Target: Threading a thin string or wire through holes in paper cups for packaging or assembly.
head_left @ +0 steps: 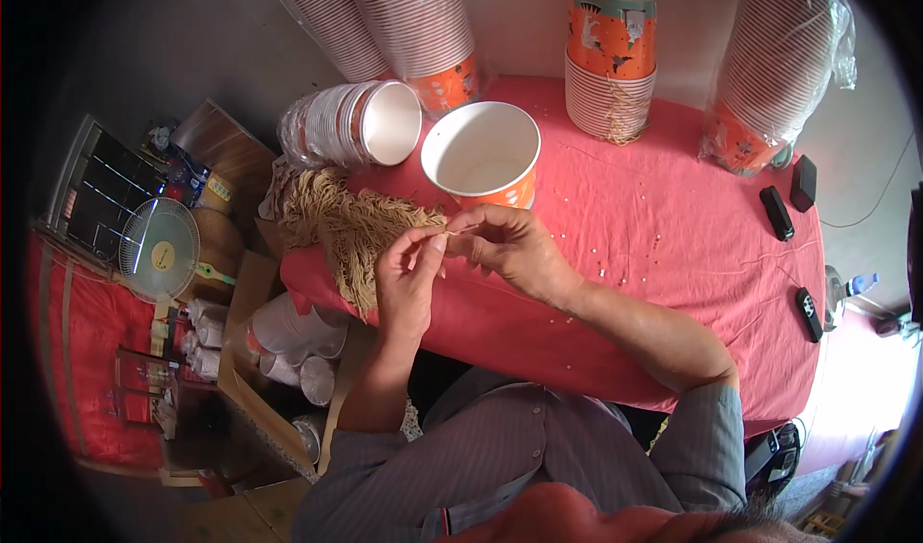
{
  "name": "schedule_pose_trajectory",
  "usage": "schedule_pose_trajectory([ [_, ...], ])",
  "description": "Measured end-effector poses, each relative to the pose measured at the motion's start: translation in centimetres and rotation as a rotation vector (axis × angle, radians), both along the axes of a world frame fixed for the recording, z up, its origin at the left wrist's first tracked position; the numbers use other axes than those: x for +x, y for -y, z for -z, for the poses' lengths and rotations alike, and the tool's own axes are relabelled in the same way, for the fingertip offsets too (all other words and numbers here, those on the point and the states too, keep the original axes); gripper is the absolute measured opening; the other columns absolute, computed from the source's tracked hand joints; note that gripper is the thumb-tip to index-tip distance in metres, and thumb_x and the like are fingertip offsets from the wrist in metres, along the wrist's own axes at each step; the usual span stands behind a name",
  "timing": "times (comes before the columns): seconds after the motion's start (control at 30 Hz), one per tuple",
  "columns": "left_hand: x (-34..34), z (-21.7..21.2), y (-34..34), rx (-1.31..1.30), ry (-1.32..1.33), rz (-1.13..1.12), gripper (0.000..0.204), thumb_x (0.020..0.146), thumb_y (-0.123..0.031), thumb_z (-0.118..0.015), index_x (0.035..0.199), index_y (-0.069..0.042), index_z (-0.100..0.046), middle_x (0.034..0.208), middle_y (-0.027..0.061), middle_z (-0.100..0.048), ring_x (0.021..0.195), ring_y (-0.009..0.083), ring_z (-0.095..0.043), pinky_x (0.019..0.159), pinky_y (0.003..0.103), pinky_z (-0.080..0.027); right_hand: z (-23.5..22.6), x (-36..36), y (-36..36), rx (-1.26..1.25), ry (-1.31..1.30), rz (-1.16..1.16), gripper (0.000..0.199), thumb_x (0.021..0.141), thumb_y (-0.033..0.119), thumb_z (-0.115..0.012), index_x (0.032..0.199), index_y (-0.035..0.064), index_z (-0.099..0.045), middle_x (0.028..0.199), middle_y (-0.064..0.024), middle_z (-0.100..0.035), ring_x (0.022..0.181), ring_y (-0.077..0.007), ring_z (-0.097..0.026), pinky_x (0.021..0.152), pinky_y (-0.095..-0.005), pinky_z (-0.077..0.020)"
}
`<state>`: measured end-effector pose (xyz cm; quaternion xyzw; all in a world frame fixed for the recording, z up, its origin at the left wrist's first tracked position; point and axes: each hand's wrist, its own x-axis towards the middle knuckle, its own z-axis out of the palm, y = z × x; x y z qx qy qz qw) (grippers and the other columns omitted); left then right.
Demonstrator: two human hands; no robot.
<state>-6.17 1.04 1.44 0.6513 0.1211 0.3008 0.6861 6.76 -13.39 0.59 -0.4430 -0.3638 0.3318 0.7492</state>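
While your left hand [409, 274] and right hand [508, 245] meet above the red worktop [673, 216], both pinch one thin tan string [460, 228] between fingertips, just in front of the open paper bucket [481, 153], beside the string bundle [356, 230].

Grey pinstriped shirt [500, 447], sleeves rolled up
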Motion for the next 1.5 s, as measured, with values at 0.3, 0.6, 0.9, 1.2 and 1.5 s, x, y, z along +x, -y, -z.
schedule_pose_trajectory([
  [0.3, -0.4, 0.4, -0.2, -0.056, 0.113, -0.051, 0.011, 0.108, -0.008, -0.069, 0.114, 0.000, -0.074, 0.102, 0.0072, -0.079, 0.086, 0.0101, -0.069, 0.070, 0.024, -0.049, 1.4, -0.1, -0.5, -0.089, 0.082, 0.044, 0.009, 0.108, 0.007, -0.071, 0.115, 0.0013, -0.072, 0.102, 0.0001, -0.075, 0.087, -0.0084, -0.067, 0.075, -0.0265, -0.0560],
  [0.6, -1.0, -0.7, -0.5, 0.028, 0.228, -0.205, 0.011, 0.108, -0.007, -0.069, 0.115, 0.000, -0.073, 0.100, 0.0039, -0.075, 0.077, 0.0068, -0.057, 0.072, 0.022, -0.046, -0.2, 0.8, 1.2, -0.729, 1.075, 0.030, 0.017, 0.091, 0.016, -0.082, 0.099, 0.0024, -0.076, 0.092, -0.0100, -0.074, 0.080, -0.0161, -0.071, 0.076, -0.0353, -0.0588],
  [0.9, -0.7, 0.1, 1.8, 0.438, 0.147, -0.310, 0.011, 0.105, 0.000, -0.071, 0.116, 0.002, -0.072, 0.107, 0.0049, -0.072, 0.096, 0.0127, -0.067, 0.086, 0.028, -0.054, -1.4, -2.5, 0.4, -0.060, 0.173, 0.149, 0.019, 0.105, 0.005, -0.072, 0.122, 0.0006, -0.081, 0.097, -0.0113, -0.076, 0.089, -0.0163, -0.072, 0.078, -0.0331, -0.0577],
  [1.2, 0.4, 0.4, 2.9, 1.059, 0.179, -0.467, 0.028, 0.088, 0.006, -0.078, 0.114, -0.002, -0.072, 0.108, 0.0124, -0.072, 0.100, 0.0338, -0.070, 0.086, 0.044, -0.056, -1.9, -1.8, 0.6, -0.009, 0.024, 0.185, 0.017, 0.107, 0.019, -0.076, 0.113, 0.0058, -0.085, 0.094, 0.0021, -0.072, 0.082, -0.0053, -0.062, 0.071, -0.0249, -0.0520],
  [1.5, 1.5, 1.6, 2.3, 1.075, 0.069, -0.306, 0.025, 0.088, 0.001, -0.082, 0.111, -0.005, -0.073, 0.108, 0.0107, -0.076, 0.105, 0.0311, -0.070, 0.095, 0.043, -0.054, -6.6, 2.4, 3.7, 0.078, -0.066, 0.257, 0.019, 0.111, 0.019, -0.070, 0.113, 0.0020, -0.078, 0.104, -0.0046, -0.080, 0.101, -0.0111, -0.071, 0.096, -0.0309, -0.0574],
])
